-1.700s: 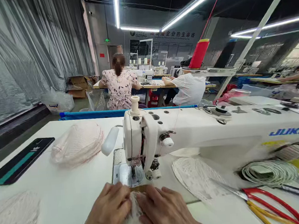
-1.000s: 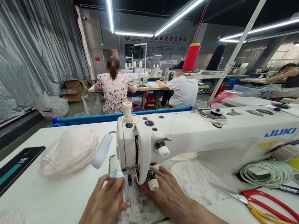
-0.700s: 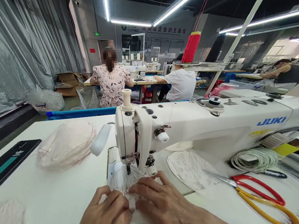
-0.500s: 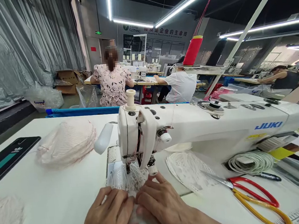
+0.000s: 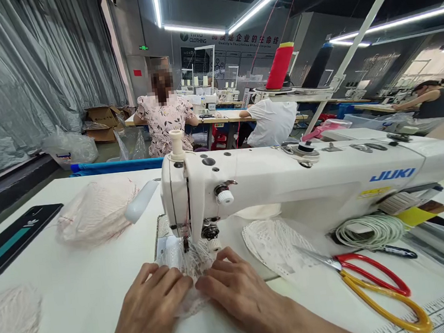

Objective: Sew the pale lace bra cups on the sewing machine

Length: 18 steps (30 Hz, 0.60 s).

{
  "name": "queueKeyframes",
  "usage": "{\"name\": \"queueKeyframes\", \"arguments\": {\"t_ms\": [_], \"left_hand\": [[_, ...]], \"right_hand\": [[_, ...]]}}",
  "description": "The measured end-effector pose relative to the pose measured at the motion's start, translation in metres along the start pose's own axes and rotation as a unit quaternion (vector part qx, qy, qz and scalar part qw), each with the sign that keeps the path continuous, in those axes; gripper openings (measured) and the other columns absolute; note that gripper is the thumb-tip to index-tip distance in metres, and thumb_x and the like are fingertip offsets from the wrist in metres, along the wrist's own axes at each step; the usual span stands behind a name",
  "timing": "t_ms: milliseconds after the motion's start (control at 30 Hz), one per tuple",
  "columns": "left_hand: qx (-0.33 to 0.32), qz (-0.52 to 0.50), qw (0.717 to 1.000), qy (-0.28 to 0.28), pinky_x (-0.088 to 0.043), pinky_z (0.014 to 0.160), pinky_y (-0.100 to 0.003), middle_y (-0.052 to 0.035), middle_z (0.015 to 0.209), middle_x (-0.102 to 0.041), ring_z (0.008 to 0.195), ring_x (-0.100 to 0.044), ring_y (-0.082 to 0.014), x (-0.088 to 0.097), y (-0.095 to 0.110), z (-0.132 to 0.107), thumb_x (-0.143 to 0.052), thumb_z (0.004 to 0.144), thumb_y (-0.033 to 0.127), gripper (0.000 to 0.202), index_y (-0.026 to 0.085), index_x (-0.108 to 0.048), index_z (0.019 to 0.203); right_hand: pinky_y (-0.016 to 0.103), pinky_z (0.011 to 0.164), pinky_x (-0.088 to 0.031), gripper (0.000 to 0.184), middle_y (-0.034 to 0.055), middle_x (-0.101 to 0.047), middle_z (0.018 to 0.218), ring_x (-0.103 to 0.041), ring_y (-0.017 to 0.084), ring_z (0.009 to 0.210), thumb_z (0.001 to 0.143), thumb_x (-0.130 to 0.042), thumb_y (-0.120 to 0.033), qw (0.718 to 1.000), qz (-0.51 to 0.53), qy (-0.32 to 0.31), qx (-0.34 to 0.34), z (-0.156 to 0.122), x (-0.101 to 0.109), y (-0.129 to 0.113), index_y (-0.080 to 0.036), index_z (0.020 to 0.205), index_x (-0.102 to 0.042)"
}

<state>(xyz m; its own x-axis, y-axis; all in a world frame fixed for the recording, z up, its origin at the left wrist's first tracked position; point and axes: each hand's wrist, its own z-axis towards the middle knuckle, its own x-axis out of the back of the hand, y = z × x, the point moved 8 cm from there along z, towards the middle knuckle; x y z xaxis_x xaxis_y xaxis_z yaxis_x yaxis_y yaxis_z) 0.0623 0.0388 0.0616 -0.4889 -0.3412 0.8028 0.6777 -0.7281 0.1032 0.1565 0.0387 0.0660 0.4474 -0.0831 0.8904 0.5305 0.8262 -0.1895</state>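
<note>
White lace fabric (image 5: pixel 194 257) lies under the presser foot (image 5: pixel 186 244) of a white sewing machine (image 5: pixel 281 174). On the near left of the lace, my left hand (image 5: pixel 155 291) has its curled fingers closed on the edge. My right hand (image 5: pixel 236 284) grips the lace from the right, thumb and fingers drawn together close to the left fingertips. Some of the lace shows below and between both hands. Its part beneath the fingers is hidden.
Red-and-yellow-handled scissors (image 5: pixel 375 282) overlap more lace pieces (image 5: pixel 277 244) at right, near a coiled cord (image 5: pixel 369 231). Cup-shaped fabric pieces (image 5: pixel 97 211) and a phone-like black item (image 5: pixel 22 238) lie at left. Co-workers (image 5: pixel 167 119) sit beyond the table.
My hands have shifted slightly, and more lace shows between and below them. The lace stays under the presser foot. The camera view has moved a little.
</note>
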Motion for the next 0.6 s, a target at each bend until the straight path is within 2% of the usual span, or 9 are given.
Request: {"name": "queueKeyframes", "arguments": {"t_ms": [100,200,400,500,600], "left_hand": [[0.023,-0.031,0.999,0.003,-0.032,0.072,-0.033,0.0026,0.068,-0.06,0.064,-0.056,-0.0138,0.001,0.0,-0.006,-0.022,0.1,0.036,0.046,0.021,-0.061,0.081],[0.03,-0.05,0.998,0.021,-0.031,0.074,-0.033,0.0029,0.07,-0.061,0.065,-0.056,-0.0134,0.004,0.001,-0.009,-0.029,0.098,0.04,0.043,0.023,-0.063,0.077],[-0.01,-0.051,0.998,0.037,-0.032,0.076,-0.032,0.0011,0.075,-0.063,0.07,-0.058,-0.012,0.005,0.01,-0.014,-0.032,0.098,0.018,0.038,0.02,-0.063,0.076],[-0.032,-0.031,0.998,0.04,-0.036,0.077,-0.031,0.0022,0.079,-0.066,0.076,-0.061,-0.0122,0.002,0.013,-0.018,-0.041,0.094,0.016,0.027,0.021,-0.062,0.08],[-0.046,-0.019,0.998,0.042,-0.04,0.078,-0.031,0.0038,0.08,-0.068,0.073,-0.062,-0.0116,0.0,0.014,-0.021,-0.045,0.092,0.016,0.021,0.023,-0.062,0.081]], "right_hand": [[0.03,0.072,-0.035,0.026,0.0017,-0.057,0.072,-0.047,0.013,0.065,0.094,-0.037,-0.008,1.0,-0.014,-0.025,0.006,-0.003,-0.003,-0.003,-0.016,0.077,-0.055],[0.03,0.073,-0.034,0.021,0.0018,-0.056,0.075,-0.047,0.014,0.071,0.092,-0.046,-0.012,0.998,-0.034,-0.043,0.009,-0.004,-0.005,-0.006,-0.017,0.074,-0.056],[0.031,0.076,-0.035,0.027,0.0021,-0.056,0.074,-0.049,0.014,0.073,0.09,-0.042,-0.005,0.994,-0.052,-0.076,0.064,-0.006,-0.003,-0.019,-0.015,0.068,-0.054],[0.031,0.076,-0.035,0.029,0.0017,-0.056,0.072,-0.049,0.013,0.071,0.091,-0.039,-0.004,0.992,-0.052,-0.085,0.081,-0.006,-0.001,-0.022,-0.015,0.068,-0.053],[0.031,0.076,-0.036,0.031,0.001,-0.056,0.07,-0.048,0.012,0.067,0.091,-0.038,-0.002,0.991,-0.054,-0.091,0.08,-0.006,-0.001,-0.02,-0.015,0.066,-0.052]]}}
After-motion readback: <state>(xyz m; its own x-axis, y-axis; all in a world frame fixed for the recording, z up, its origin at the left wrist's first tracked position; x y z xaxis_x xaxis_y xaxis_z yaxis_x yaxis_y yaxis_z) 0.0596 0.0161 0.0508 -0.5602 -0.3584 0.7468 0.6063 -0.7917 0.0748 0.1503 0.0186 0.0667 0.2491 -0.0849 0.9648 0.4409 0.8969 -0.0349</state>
